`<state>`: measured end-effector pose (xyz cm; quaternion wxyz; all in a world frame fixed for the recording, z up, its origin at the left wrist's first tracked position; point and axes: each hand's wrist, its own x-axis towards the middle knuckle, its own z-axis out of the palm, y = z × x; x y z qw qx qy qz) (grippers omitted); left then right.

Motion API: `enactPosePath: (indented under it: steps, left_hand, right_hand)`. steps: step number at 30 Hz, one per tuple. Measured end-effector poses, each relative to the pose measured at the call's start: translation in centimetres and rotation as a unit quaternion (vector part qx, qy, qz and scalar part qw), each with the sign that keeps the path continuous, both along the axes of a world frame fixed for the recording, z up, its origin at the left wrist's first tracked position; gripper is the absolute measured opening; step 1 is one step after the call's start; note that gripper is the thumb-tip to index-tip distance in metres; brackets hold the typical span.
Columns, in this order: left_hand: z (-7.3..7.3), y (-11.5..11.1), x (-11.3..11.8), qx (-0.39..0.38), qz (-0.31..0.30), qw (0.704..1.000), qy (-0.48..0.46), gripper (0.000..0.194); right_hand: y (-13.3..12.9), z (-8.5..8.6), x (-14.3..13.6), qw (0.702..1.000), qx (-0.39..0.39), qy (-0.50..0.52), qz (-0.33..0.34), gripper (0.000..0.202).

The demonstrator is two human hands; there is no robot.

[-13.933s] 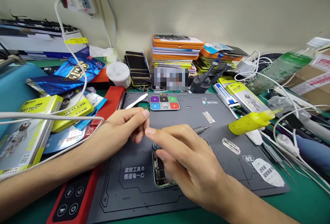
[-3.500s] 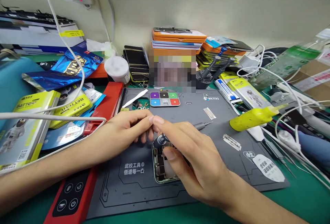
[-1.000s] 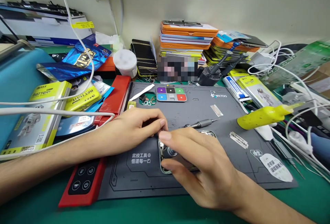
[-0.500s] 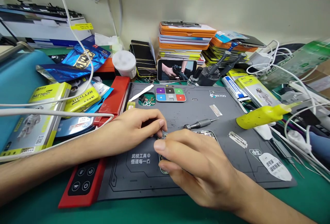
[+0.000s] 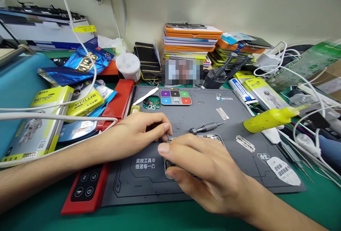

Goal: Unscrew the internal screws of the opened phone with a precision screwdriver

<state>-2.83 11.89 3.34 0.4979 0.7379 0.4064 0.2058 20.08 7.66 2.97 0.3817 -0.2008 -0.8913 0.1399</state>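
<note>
An opened phone [image 5: 218,139] lies on the dark grey work mat [image 5: 149,185], its metal frame and some inner parts showing. My left hand [image 5: 145,130] rests at its upper left corner with curled fingers closed against the edge. Over the phone arches my right hand [image 5: 210,174], hiding most of it. The right thumb and index finger are apart, and I see nothing between them. Just beyond the phone lies a grey precision screwdriver [image 5: 204,128]. A razor blade [image 5: 245,143] is on the mat to the right.
A magnetic pad with coloured squares [image 5: 176,98] and a white spudger [image 5: 146,96] lie farther back. On the right is a yellow bottle [image 5: 268,120]. Battery boxes [image 5: 39,117] and white cables crowd the left. A screwdriver stand [image 5: 214,78] stands behind.
My right thumb has moved slightly away from the index finger, widening the gap. My left hand stays put. The propped screen at the back now appears pixelated.
</note>
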Motion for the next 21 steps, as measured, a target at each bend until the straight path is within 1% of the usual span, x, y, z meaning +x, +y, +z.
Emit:
enactPosePath:
  steps: [9,16,21]
  left_hand:
    - [0.11,0.06,0.05,0.002,-0.001,1.000,0.003,0.026]
    - [-0.13,0.11,-0.01,0.010,-0.001,1.000,0.005,0.026]
    - [0.06,0.03,0.06,0.006,0.001,1.000,0.004,0.027]
  right_hand:
    - [-0.05,-0.23,0.16,1.000,-0.002,0.001,-0.004,0.036]
    - [-0.11,-0.23,0.19,1.000,-0.004,-0.003,-0.007,0.038]
    - [-0.02,-0.20,0.18,1.000,-0.006,-0.003,-0.006,0.037]
